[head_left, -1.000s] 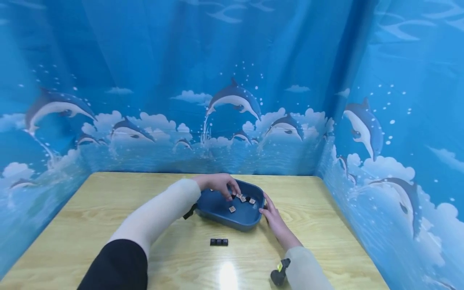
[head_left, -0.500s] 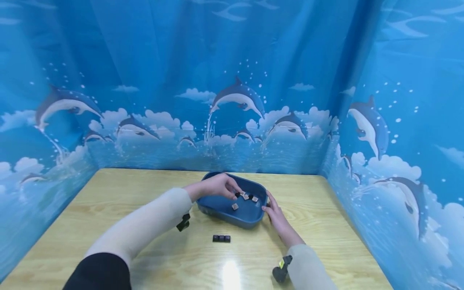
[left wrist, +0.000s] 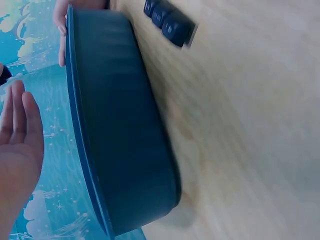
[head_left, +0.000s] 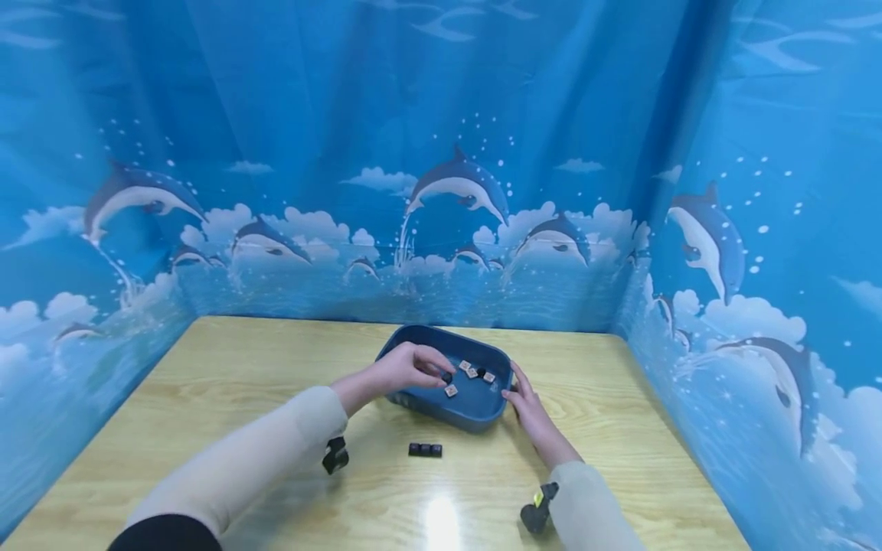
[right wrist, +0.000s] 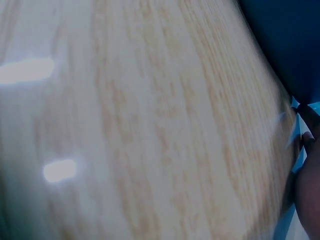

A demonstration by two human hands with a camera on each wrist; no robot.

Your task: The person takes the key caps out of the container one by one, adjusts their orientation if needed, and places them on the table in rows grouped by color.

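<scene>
My left hand point(head_left: 406, 369) is over the dark blue basin point(head_left: 463, 417). It pinches a black keycap point(head_left: 447, 377) between thumb and fingertips, above the basin's floor. In the left wrist view a dark piece point(left wrist: 4, 75) shows at the edge beside my fingers. My right hand point(head_left: 530, 409) grips the basin's right end, with the thumb at the rim. Inside the basin lie several small pale square pieces point(head_left: 451, 391) and another black keycap point(head_left: 481, 373). In front of the basin, three black keycaps point(head_left: 425, 450) stand side by side in a row on the table.
The wooden table point(head_left: 276, 344) reaches back to a blue dolphin-print curtain point(head_left: 331, 229), which also closes off both sides. A bright light reflection lies on the tabletop near the front. Black wrist devices point(head_left: 335, 455) hang below both sleeves.
My left hand has drawn back leftward and up from the pieces, with a black keycap now visible in its fingertips. The right hand stays at the basin's end. The view has shifted slightly.
</scene>
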